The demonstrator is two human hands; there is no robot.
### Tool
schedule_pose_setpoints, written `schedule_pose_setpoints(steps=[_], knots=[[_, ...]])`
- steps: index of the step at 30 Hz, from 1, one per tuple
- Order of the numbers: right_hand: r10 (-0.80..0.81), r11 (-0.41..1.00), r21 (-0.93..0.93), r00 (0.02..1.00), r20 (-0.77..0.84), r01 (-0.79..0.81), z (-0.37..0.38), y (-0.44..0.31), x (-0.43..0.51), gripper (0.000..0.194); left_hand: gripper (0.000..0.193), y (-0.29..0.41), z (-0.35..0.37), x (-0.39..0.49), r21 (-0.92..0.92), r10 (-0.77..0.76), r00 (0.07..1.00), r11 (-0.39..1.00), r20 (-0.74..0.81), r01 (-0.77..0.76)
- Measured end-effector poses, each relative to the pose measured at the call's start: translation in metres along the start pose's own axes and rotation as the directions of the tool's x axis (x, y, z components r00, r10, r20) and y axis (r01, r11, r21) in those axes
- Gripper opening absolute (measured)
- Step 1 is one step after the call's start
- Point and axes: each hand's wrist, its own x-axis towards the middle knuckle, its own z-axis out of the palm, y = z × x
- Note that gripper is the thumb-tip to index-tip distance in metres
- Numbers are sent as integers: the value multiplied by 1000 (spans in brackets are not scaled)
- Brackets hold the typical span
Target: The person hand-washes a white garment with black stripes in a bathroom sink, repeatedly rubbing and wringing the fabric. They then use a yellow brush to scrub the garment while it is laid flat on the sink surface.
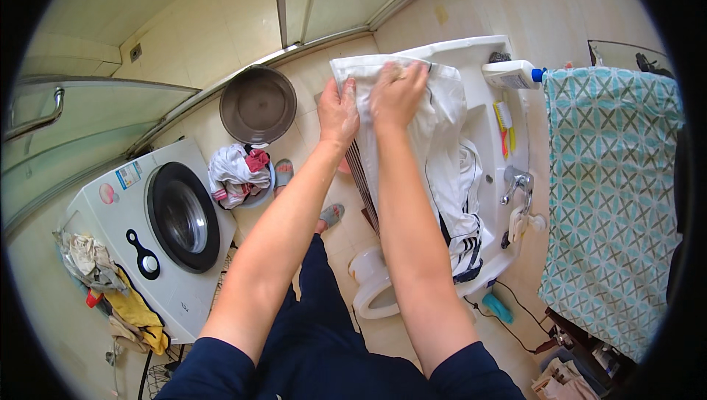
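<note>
A white garment with black stripes [436, 118] lies over the left side of a white washbasin [500, 234], its far edge spread flat. My left hand [338, 110] grips the garment's left edge, thumb on top. On the cloth near that far edge rests my right hand [399, 93], slightly blurred, fingers curled; whether it pinches the fabric or something small under the fingers is hidden. Suds or wet marks show on both hands. The garment's striped, dark-trimmed part sits bunched in the basin beside the chrome faucet [518, 182].
Scrub brushes [504, 118] and a white bottle with a blue cap [511, 75] stand on the basin's right rim. On the floor are a dark round basin [258, 104] and a tub of clothes [237, 173], beside a washing machine [160, 234]. A toilet [375, 289] is below the sink.
</note>
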Motion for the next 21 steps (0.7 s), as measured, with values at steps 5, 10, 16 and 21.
schedule_pose_setpoints(steps=[5,10,16,21], knots=[[-252,962,-88,963,93,260,-13,10,-7,56,17,0,-3,-1,-6,7,1000,1000,26,-7],[-389,921,74,898,204,382,-26,18,-27,55,13,10,0,-2,-184,-25,997,983,-69,12],[-227,942,271,970,84,197,-34,2,-44,47,15,23,-2,4,-398,-152,988,909,-40,124],[-285,865,434,959,10,252,-15,-27,-17,45,21,38,-14,4,-519,-45,994,850,102,92]])
